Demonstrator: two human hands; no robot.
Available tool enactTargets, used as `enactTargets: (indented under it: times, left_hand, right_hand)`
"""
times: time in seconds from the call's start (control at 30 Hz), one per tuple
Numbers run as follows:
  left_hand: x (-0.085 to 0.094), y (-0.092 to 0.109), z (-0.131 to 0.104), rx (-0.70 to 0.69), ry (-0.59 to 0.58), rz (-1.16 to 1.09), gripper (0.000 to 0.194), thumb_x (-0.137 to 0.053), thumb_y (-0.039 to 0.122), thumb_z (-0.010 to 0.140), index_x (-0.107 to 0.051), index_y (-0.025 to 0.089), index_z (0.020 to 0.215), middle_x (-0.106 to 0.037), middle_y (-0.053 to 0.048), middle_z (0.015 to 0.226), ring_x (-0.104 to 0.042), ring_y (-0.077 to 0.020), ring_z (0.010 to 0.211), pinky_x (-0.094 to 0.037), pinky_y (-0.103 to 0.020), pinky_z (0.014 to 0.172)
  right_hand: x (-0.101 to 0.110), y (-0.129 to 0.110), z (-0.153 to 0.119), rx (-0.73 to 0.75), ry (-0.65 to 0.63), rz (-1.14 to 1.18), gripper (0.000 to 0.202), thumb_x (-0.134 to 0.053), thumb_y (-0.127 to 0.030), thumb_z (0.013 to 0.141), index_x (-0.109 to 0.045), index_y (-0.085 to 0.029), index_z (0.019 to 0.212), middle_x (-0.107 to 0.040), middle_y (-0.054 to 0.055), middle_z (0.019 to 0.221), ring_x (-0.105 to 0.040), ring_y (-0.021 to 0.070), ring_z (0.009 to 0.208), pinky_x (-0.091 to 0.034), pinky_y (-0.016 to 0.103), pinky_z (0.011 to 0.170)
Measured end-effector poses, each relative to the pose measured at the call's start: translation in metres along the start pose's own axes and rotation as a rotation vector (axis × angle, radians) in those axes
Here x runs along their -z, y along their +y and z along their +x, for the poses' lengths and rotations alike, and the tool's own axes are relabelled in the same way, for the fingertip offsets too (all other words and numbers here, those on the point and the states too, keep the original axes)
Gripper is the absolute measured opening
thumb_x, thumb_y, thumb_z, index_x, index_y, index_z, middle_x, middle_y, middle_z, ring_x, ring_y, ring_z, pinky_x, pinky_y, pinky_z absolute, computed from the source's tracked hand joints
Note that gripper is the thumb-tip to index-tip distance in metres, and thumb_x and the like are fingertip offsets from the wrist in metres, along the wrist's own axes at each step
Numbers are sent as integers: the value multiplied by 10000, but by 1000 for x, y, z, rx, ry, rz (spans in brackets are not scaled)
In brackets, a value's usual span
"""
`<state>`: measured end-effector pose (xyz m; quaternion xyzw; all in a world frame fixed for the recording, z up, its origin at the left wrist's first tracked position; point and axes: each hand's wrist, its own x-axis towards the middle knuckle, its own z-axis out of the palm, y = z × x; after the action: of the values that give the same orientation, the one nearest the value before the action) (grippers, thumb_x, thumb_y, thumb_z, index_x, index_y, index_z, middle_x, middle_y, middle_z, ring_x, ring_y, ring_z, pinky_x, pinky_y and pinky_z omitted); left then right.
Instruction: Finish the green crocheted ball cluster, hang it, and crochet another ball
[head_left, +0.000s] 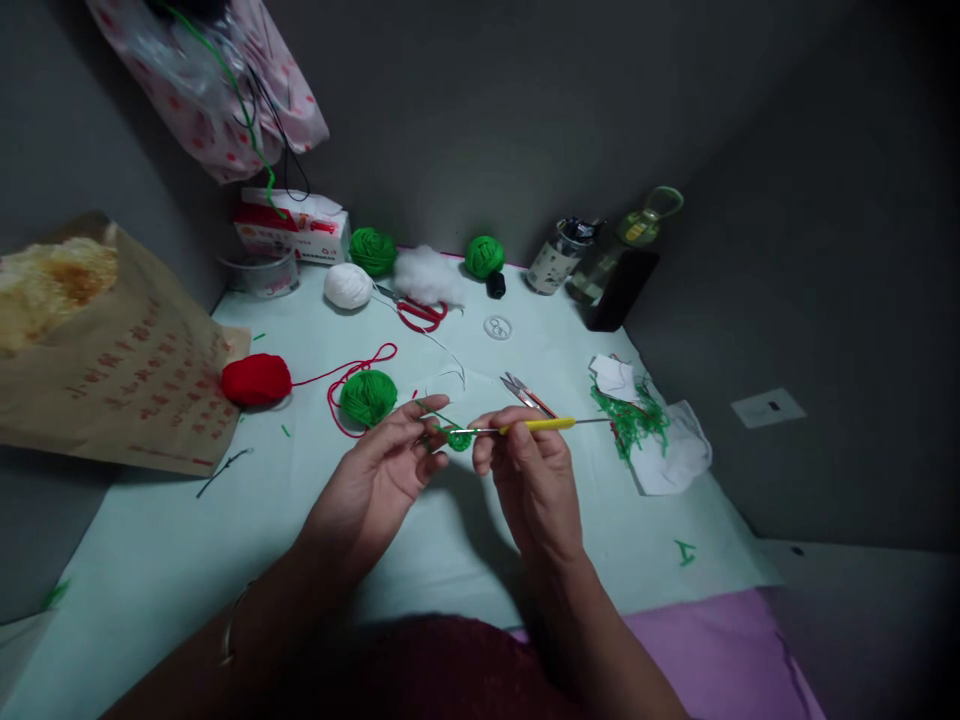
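Note:
Between my hands is a small round piece of green crochet [459,440]. My left hand [382,470] pinches it at its left side, and a strand of green yarn runs over the fingers. A crochet hook [547,424] with a yellow handle lies level in my right hand [536,470], its fingers closed round the grip. The hook's metal tip reaches left to the green piece; whether it passes through a stitch I cannot tell. Just behind my left fingers sits a green yarn ball [368,397], with red yarn looped about it.
Thread snips [528,394] lie behind my right hand; red-handled scissors [422,315] are farther back by white stuffing [426,275]. A red yarn ball [256,380] is beside a paper bag [150,370] at left. Green yarn scraps [634,420], a bottle [611,260] and a phone [624,290] stand right.

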<state>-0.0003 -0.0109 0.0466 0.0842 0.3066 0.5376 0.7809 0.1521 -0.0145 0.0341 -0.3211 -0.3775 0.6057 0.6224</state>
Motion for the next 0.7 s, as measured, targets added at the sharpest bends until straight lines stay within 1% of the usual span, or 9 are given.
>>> enactTargets:
  times: [0.1,0.17,0.23,0.33,0.43,0.53,0.6,0.7]
  left_hand:
    - [1,-1,0,24,-56,23,221,-677,143,872,-756,79,1068,-653,-88,933,-631,-131,804,-572,-176,639]
    - [2,-2,1,42,-85,59,278,-727,110,836,-750,119,1113,-660,-71,942,-622,-109,791,-560,-156,657]
    - [3,-2,2,37,-90,75,327,-742,47,801,-753,147,1112,-661,-46,921,-606,-80,761,-538,-128,656]
    - [5,-3,1,15,-89,81,312,-734,39,807,-757,158,1094,-663,-30,908,-609,-75,783,-524,-125,685]
    - [7,-5,-2,0,-109,117,264,-722,143,863,-743,164,1126,-683,-46,938,-630,-118,875,-532,-187,775]
    - [8,-6,-4,-64,-150,187,311,-725,289,881,-717,169,1167,-689,-70,969,-627,-178,933,-521,-281,843]
    - [7,-7,-5,-107,-157,251,362,-759,295,848,-698,176,1185,-676,-61,961,-621,-190,928,-498,-322,879]
    - [5,-7,-7,-119,-124,338,398,-788,238,812,-671,185,1189,-657,-38,937,-627,-184,899,-468,-345,904]
  right_hand:
    - [0,0,-1,3,-9,0,122,-667,-313,930,-760,-235,919,-758,20,905,-653,79,644,-565,198,624]
    - [-1,-1,-1,3,-10,-2,120,-667,-308,930,-760,-234,920,-757,20,903,-649,79,637,-572,203,626]
    - [-1,-1,-1,6,-5,-8,123,-660,-305,933,-759,-233,924,-756,20,900,-649,79,635,-576,207,628]
    - [-1,-1,-2,17,7,-24,129,-644,-302,942,-752,-231,932,-758,25,913,-658,83,639,-580,212,622]
    - [-1,-2,-3,49,18,-64,131,-631,-298,948,-744,-230,943,-760,35,933,-671,97,654,-589,236,621]
    - [-2,-2,-6,99,7,-120,142,-605,-271,966,-742,-237,969,-761,40,961,-691,110,707,-604,260,658]
    - [-3,-2,-8,134,-8,-161,161,-584,-245,979,-745,-244,988,-761,37,984,-704,115,742,-611,272,689]
    - [-4,-1,-11,178,-21,-220,184,-570,-222,985,-750,-253,1004,-757,33,1006,-717,128,777,-614,290,717]
